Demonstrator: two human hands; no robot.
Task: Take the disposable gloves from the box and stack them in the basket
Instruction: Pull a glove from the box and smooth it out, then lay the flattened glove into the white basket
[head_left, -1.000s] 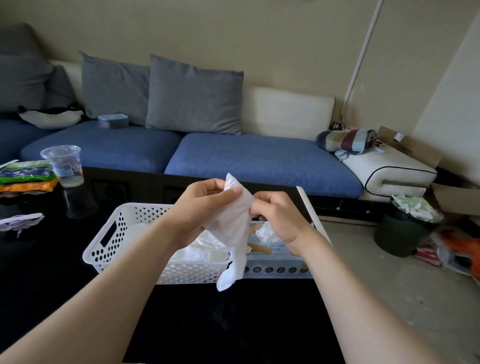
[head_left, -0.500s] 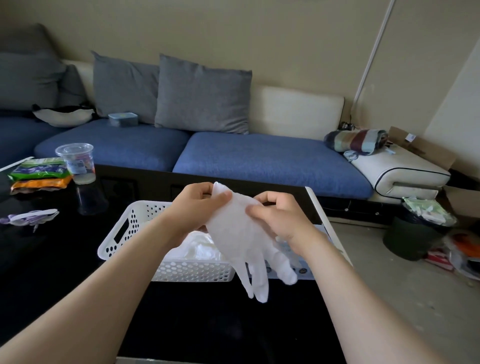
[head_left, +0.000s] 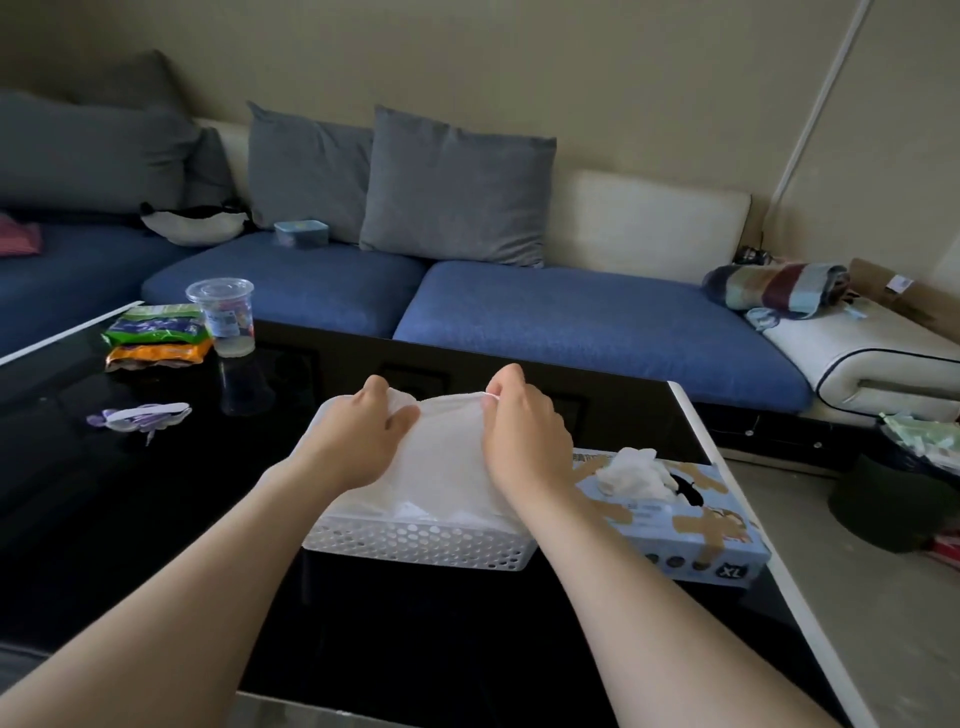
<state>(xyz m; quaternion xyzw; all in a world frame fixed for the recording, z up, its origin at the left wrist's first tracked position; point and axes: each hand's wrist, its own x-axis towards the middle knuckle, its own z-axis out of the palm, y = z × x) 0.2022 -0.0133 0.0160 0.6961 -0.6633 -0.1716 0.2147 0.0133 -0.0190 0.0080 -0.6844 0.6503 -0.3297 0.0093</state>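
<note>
A white, thin, slightly translucent glove (head_left: 447, 457) is held spread flat over the basket (head_left: 415, 543), its far edge pulled taut between the two hands. The left hand (head_left: 358, 441) is closed on the glove's left corner, thumb on top; the right hand (head_left: 524, 436) is pinched on the right corner, thumb and forefinger pressed together on the rim. Below the grip, the glove drapes onto more white gloves already lying in the basket, so that the layers cannot be told apart. The basket is white, perforated with round holes, and is set on the black glossy desk (head_left: 130, 493). Just right of the right-hand grip, touching the basket, a pale blue box (head_left: 691, 530) marked XL is seen, with a crumpled white glove (head_left: 631, 475) sticking out of its top opening
</note>
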